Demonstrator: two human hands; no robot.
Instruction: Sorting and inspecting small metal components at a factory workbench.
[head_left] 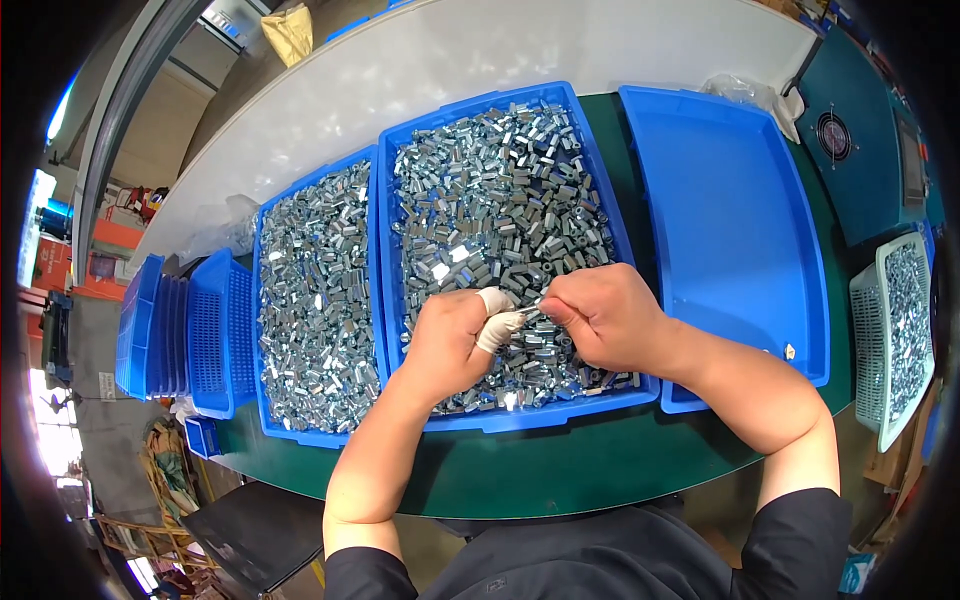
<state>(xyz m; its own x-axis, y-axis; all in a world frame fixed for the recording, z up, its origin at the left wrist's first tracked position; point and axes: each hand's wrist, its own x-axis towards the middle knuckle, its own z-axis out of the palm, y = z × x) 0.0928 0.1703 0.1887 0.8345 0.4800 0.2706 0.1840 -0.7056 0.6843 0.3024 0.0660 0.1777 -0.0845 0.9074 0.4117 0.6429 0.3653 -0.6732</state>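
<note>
Three blue plastic trays sit side by side on a dark green work surface (560,470), which butts against a long white table (480,60) curving away at the top of the view. Beyond the table edge, on the left, the room shows a concrete floor, stacked goods and bright daylight.

Right tray (730,200): smooth, shallow, rectangular with rounded corners, bare blue floor apart from one small pale piece near its lower right corner.

Middle tray (500,420): filled with small silver hexagonal metal parts (500,180), shiny and faceted, heaped loosely. Both hands work over its lower half.

Left tray (266,300): narrower in this view, filled with the same kind of silver parts.

Further left, a stack of blue mesh-walled baskets (215,330) stands on edge. At the right rim, a pale mesh basket (868,330) holds more silver parts. A teal machine housing (850,130) with a round fan grille occupies the upper right corner.

Left hand (450,340): fingers curled, with white finger cots on thumb and forefinger, pinching one small metal part (530,310) at its tips.

Right hand (600,315): fingers drawn together, meeting the left fingertips at the same part just above the heap in the middle tray.
</note>
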